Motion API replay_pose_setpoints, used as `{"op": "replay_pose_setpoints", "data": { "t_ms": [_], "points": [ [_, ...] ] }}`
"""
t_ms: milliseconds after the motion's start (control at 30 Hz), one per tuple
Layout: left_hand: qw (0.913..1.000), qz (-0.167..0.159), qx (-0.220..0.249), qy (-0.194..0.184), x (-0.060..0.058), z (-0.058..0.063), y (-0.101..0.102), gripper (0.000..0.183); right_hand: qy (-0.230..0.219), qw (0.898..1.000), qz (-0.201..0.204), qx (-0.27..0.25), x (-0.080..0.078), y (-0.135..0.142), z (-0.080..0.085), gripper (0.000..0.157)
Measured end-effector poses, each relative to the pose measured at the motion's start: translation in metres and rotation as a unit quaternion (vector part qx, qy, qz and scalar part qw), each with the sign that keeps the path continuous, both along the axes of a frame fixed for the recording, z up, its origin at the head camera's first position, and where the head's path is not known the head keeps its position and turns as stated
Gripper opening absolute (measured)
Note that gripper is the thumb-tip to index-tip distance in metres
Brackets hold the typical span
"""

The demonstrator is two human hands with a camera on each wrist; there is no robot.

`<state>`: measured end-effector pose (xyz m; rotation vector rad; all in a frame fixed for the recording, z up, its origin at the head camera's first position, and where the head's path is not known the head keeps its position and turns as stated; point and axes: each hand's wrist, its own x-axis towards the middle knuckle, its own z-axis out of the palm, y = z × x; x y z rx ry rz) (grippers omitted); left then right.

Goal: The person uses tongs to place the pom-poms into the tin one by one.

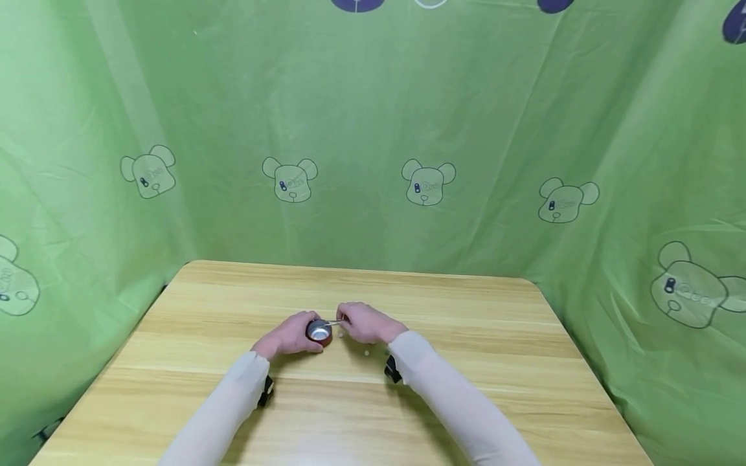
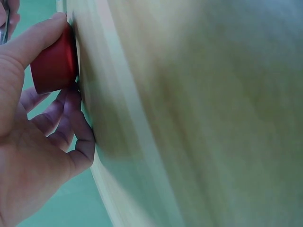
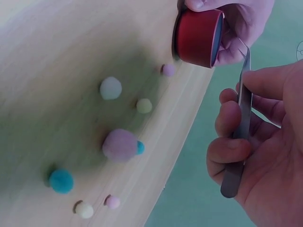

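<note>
Your left hand (image 1: 293,333) grips the tin (image 3: 196,39) on the surface (image 1: 466,336); just to its right, your right hand (image 1: 364,322) pinches the tweezers (image 3: 245,111), long axis pointing leftward, tips at the tin's mouth!

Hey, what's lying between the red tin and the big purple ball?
In the right wrist view, a small pink ball and a pale yellowish ball lie between the red tin and big purple ball.

You can read no word or number for certain: the bear heads (image 1: 426,193) printed on the green curtain (image 1: 361,97) ahead of you carry faint lettering (image 1: 430,186) (next to a dark blue mark (image 1: 417,188)), too small and blurred to read.
</note>
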<state>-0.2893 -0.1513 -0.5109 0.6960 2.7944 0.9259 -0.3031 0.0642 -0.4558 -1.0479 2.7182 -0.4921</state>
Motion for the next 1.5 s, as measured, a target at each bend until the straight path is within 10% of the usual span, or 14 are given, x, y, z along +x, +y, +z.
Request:
{"op": "replay_pose_setpoints", "data": {
  "t_ms": [333, 1067, 1500],
  "points": [
    [0.9999, 0.007, 0.009, -0.008, 0.003, 0.0, 0.001, 0.051, -0.045, 0.998, -0.024, -0.028, 0.002, 0.024, 0.008, 0.016],
    [0.9997, 0.004, 0.015, -0.017, 0.002, -0.003, -0.002, 0.053, 0.013, 0.994, -0.102, -0.04, -0.012, 0.114, 0.007, 0.006],
    [0.9995, 0.0, 0.02, -0.022, 0.004, 0.003, -0.001, 0.052, -0.001, 0.997, -0.075, -0.024, -0.006, 0.136, -0.007, 0.008]
  ]
}}
